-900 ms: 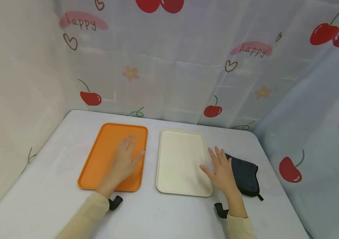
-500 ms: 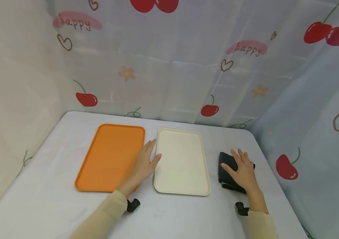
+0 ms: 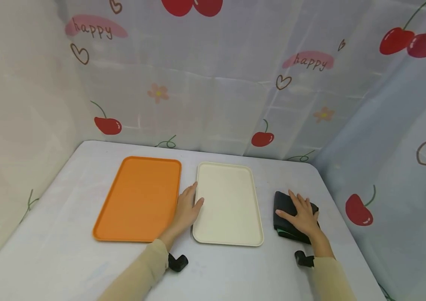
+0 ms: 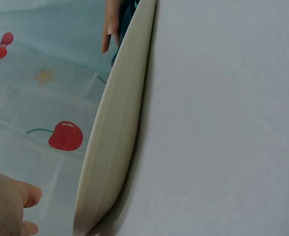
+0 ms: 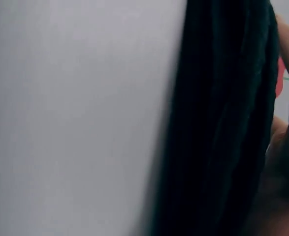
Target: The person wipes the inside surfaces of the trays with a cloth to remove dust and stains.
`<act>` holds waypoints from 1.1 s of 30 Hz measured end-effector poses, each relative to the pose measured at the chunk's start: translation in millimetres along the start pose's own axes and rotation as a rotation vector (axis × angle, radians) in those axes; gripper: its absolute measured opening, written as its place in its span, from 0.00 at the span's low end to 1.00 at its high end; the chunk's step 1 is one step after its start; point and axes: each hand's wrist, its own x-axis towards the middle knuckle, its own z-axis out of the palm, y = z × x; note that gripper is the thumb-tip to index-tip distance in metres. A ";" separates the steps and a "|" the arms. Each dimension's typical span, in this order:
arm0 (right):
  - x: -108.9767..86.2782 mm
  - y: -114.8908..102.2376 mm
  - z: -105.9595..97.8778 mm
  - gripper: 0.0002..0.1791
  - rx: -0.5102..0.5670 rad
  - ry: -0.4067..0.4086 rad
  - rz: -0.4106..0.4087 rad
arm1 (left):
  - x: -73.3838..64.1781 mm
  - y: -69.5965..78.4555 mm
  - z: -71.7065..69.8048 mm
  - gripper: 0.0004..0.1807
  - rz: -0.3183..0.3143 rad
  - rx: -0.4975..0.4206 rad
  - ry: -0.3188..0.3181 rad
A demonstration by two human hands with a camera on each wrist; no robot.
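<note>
In the head view my left hand (image 3: 186, 211) is at the left long edge of a cream tray (image 3: 228, 205), fingers extended and thumb over the rim. In the left wrist view the tray's outer wall (image 4: 112, 128) is seen side-on, with part of that hand (image 4: 9, 204) at lower left; whether it touches the tray I cannot tell. My right hand (image 3: 303, 215) lies spread over a black, layered, padded cloth item (image 3: 282, 207) with a green strip showing at its near edge. Close up in the right wrist view, the dark layers (image 5: 218, 118) hide most of this hand.
An orange tray (image 3: 139, 200) lies flat left of the cream one, a narrow gap between them. Both stand on a white-covered table (image 3: 216, 271). Printed curtains (image 3: 205, 113) hang along its back and sides.
My left hand has moved right, from above the orange tray to the cream tray's left edge. My right hand has shifted right from the cream tray's edge onto the black cloth item.
</note>
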 end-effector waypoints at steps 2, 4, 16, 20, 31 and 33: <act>1.5 0.0 3.2 0.56 0.000 0.001 0.015 | 0.2 -2.4 2.4 0.33 -0.001 0.001 0.016; 2.8 0.4 6.5 0.57 -0.004 0.005 0.030 | 0.4 -4.0 5.7 0.32 -0.007 0.001 0.037; 3.3 2.0 11.6 0.59 -0.014 0.030 0.069 | 12.0 -7.2 27.8 0.30 -0.102 0.119 0.172; 2.5 0.7 11.8 0.59 -0.020 0.034 0.068 | 17.0 -5.7 30.3 0.30 -0.141 0.174 0.206; 2.9 1.2 13.2 0.57 -0.051 0.053 0.058 | 25.5 -7.6 31.4 0.25 -0.172 0.236 0.258; 3.0 2.7 14.3 0.56 -0.060 0.053 0.060 | 26.0 -8.4 31.7 0.24 -0.176 0.216 0.263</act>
